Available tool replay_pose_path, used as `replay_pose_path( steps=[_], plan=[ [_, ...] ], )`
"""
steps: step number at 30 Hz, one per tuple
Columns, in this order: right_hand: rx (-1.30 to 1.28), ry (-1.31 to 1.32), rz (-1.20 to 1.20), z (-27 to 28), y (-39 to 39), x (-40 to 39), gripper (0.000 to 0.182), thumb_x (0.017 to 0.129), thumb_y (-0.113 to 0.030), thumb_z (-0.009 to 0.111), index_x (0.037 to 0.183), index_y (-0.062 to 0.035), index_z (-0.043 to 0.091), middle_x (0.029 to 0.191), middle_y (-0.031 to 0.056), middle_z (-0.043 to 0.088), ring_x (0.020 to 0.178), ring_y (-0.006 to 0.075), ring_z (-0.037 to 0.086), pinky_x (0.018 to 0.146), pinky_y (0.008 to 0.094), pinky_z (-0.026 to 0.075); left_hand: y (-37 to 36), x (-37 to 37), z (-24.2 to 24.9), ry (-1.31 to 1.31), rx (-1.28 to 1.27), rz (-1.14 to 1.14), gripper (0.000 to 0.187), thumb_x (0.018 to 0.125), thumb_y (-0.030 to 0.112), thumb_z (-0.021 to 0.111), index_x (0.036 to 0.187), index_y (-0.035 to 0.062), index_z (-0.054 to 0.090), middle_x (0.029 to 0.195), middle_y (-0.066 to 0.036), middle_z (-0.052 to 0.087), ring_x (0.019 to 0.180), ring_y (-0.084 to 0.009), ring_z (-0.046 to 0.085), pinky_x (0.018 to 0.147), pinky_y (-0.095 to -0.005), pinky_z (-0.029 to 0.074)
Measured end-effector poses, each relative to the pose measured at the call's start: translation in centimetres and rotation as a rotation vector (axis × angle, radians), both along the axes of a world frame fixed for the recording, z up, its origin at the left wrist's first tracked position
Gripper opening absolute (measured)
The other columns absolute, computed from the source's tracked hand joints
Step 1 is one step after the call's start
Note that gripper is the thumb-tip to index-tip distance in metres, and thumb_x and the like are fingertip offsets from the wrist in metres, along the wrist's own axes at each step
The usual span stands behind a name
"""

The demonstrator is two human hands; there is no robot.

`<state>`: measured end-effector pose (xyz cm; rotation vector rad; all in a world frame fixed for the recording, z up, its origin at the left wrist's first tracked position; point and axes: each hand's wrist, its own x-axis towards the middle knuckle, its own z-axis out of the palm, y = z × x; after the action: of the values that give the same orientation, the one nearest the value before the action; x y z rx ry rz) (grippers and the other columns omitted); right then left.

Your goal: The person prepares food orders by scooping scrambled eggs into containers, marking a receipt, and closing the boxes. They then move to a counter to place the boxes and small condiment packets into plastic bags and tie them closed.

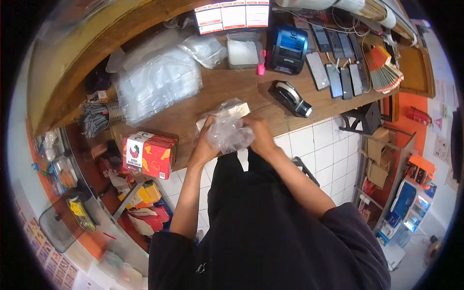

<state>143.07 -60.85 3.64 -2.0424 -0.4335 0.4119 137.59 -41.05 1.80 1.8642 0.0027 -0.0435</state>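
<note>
Both hands grip a crumpled clear plastic bag point(231, 131) at the front edge of the wooden counter. A pale, cream-coloured boxy item point(238, 111) shows through the bag, and its full shape is hidden. My left hand point(207, 141) closes on the bag's left side, while my right hand point(259, 135) has its fingers curled into the right side. To the left of my left hand stands a red printed food box point(151, 153). A black tape dispenser point(292, 98) lies on the counter beyond my right hand.
A large stack of clear plastic bags point(159, 87) covers the counter's left. Further back are a plastic tub point(244, 50), a blue label printer point(288, 48) and a screen point(233, 15). Several phones point(334, 81) with cables lie at right beside a fanned paper stack point(385, 72).
</note>
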Motion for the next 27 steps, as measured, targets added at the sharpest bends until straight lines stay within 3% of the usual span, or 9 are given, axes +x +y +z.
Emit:
replay_pose_path(
  steps=[2,6,9,12,15,18,21,24,27],
  plan=[
    [0.001,0.012,0.008,-0.6,1.6,-0.9,0.027,0.073,0.001,0.067,0.099,0.0034,0.073,0.097,0.0254,0.068,0.094,0.0417,0.066,0.084,0.0432,0.051,0.7,-1.5,-3.1,-0.001,0.084,-0.025,0.029,0.082,0.001,0.070,0.111,-0.0010,0.065,0.110,-0.017,0.068,0.102,-0.0311,0.065,0.092,-0.0378,0.050],
    [0.022,0.044,-0.061,-0.7,2.5,-1.2,0.024,0.077,0.002,0.063,0.098,0.0044,0.074,0.094,0.0275,0.068,0.093,0.0442,0.066,0.083,0.0436,0.052,0.6,-3.0,-4.0,0.050,0.005,0.128,0.026,0.081,0.001,0.071,0.108,0.0003,0.070,0.110,-0.014,0.070,0.106,-0.0278,0.065,0.096,-0.0393,0.050],
    [0.068,0.174,-0.174,0.3,3.0,-1.0,0.027,0.075,-0.007,0.077,0.099,0.0042,0.074,0.100,0.0242,0.071,0.096,0.0383,0.069,0.085,0.0402,0.054,0.3,-3.4,-5.3,0.009,0.087,0.166,0.026,0.082,-0.001,0.068,0.108,0.0010,0.071,0.108,-0.014,0.071,0.103,-0.0284,0.066,0.093,-0.0401,0.051],
    [0.031,0.092,-0.092,0.1,3.0,-1.5,0.025,0.078,0.002,0.063,0.101,0.0040,0.074,0.095,0.0283,0.070,0.091,0.0428,0.069,0.082,0.0409,0.054,-0.2,-3.8,-4.9,-0.025,0.094,0.185,0.026,0.082,-0.002,0.066,0.108,0.0007,0.072,0.107,-0.014,0.071,0.102,-0.0294,0.067,0.092,-0.0400,0.051],
    [-0.026,0.148,-0.004,0.5,2.7,-1.2,0.025,0.080,0.002,0.063,0.101,0.0015,0.075,0.098,0.0274,0.071,0.093,0.0420,0.069,0.084,0.0399,0.054,0.0,-4.1,-4.1,-0.198,0.390,0.079,0.027,0.082,-0.002,0.066,0.109,0.0002,0.071,0.109,-0.016,0.071,0.103,-0.0303,0.067,0.092,-0.0399,0.051],
    [-0.072,0.139,0.009,1.5,2.7,-1.2,0.023,0.081,-0.001,0.065,0.102,-0.0015,0.076,0.100,0.0264,0.071,0.096,0.0410,0.070,0.084,0.0407,0.054,-0.2,-4.1,-3.6,-0.204,0.456,0.079,0.026,0.082,-0.003,0.065,0.108,-0.0009,0.071,0.107,-0.017,0.072,0.103,-0.0311,0.068,0.091,-0.0395,0.052],
    [-0.061,0.170,-0.042,-0.2,2.7,-1.1,0.027,0.077,-0.001,0.072,0.104,0.0042,0.073,0.095,0.0218,0.074,0.090,0.0307,0.074,0.080,0.0382,0.056,-0.8,-2.8,0.2,0.033,0.023,0.251,0.024,0.083,-0.002,0.066,0.106,-0.0019,0.071,0.107,-0.018,0.072,0.099,-0.0287,0.069,0.088,-0.0379,0.053],
    [-0.038,0.393,0.010,0.4,2.6,-0.5,0.026,0.081,-0.001,0.069,0.107,0.0006,0.074,0.098,0.0203,0.075,0.093,0.0302,0.074,0.080,0.0387,0.055,-0.8,-3.2,0.2,0.104,-0.005,0.387,0.025,0.082,-0.001,0.067,0.106,-0.0030,0.070,0.105,-0.018,0.073,0.095,-0.0257,0.070,0.085,-0.0358,0.053],
    [-0.029,0.713,-0.004,2.3,2.9,0.6,0.027,0.081,-0.002,0.069,0.107,0.0011,0.073,0.096,0.0158,0.076,0.086,0.0237,0.073,0.079,0.0353,0.055,-1.4,-4.2,-1.1,0.192,0.016,0.391,0.028,0.081,-0.002,0.068,0.109,-0.0033,0.068,0.105,-0.017,0.072,0.095,-0.0243,0.070,0.085,-0.0353,0.053]
  ],
)
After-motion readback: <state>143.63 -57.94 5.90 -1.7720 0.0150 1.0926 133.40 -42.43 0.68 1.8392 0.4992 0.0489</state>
